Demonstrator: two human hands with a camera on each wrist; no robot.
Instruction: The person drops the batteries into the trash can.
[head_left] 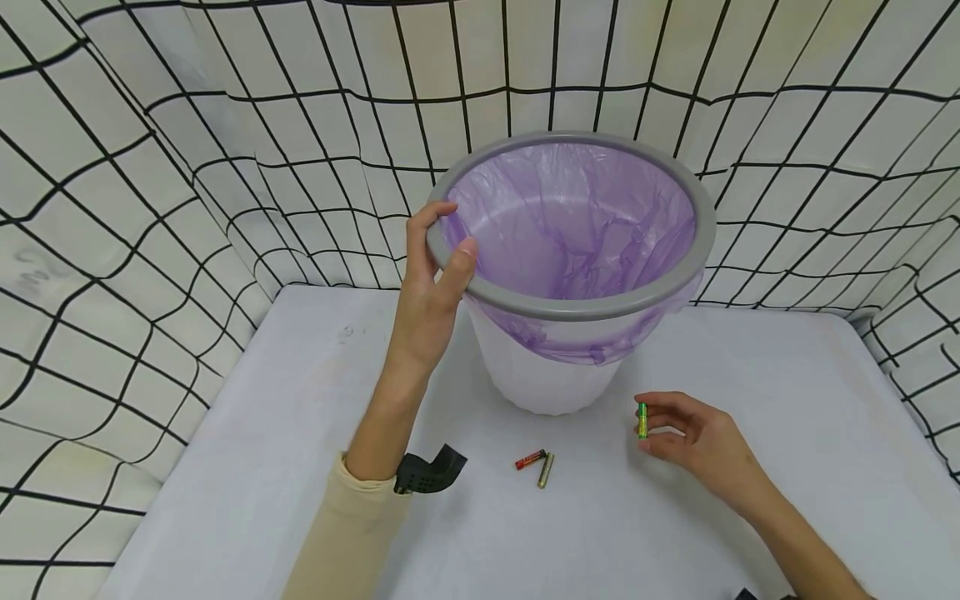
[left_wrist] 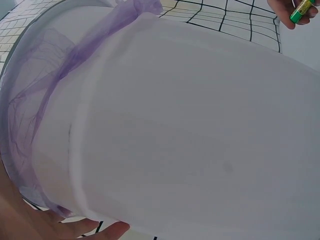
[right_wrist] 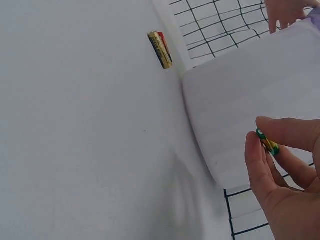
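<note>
A white trash bin with a grey rim stands on the table, lined with a purple plastic bag folded over its edge. My left hand grips the rim on its left side, thumb and a finger over the top. To the right of the bin, my right hand pinches a green and yellow battery upright between thumb and fingers, lower than the rim. In front of the bin lie a red battery and a gold battery, close together. The right wrist view shows the pinched battery between the fingertips.
White cloth covers the table. White walls with a black grid rise behind and at both sides. A black wrist strap sits at the left cuff.
</note>
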